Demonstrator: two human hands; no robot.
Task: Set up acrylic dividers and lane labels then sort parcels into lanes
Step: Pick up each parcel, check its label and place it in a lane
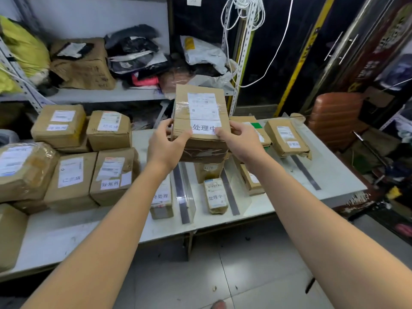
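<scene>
White tabletop (330,175) in a cluttered parcel room, steel shelving (107,94) behind it crammed with bags and a battered carton (82,65). At far left, a stack (73,157) of brown parcels sits unsorted, their white slips bearing handwritten-style Chinese status words, some too blurred to read. Moving right, a small box (162,201) lies in the first lane, partly hidden by the left forearm, just beside a clear acrylic divider (186,195) standing upright on a grey tape strip. Beyond that divider, a narrow parcel (215,195) marked 处理中 rests in the middle lane, another brown box (208,172) behind it. Above this lane both arms reach forward: the left hand (166,143) clasps the near left corner of a taped carton (labelled 处理中 as well) (201,121), thumb on top, while the right hand (243,141) clasps its near right corner, fingers curled over the edge. The carton is tilted up toward the camera and appears to rest on a further box beneath it, though the contact is hard to make out. A second divider (239,184) stands right of the lane, then a flat parcel (252,180), and a larger parcel (286,139) near the table's far right end. An orange-brown chair (336,117) stands past the table.
</scene>
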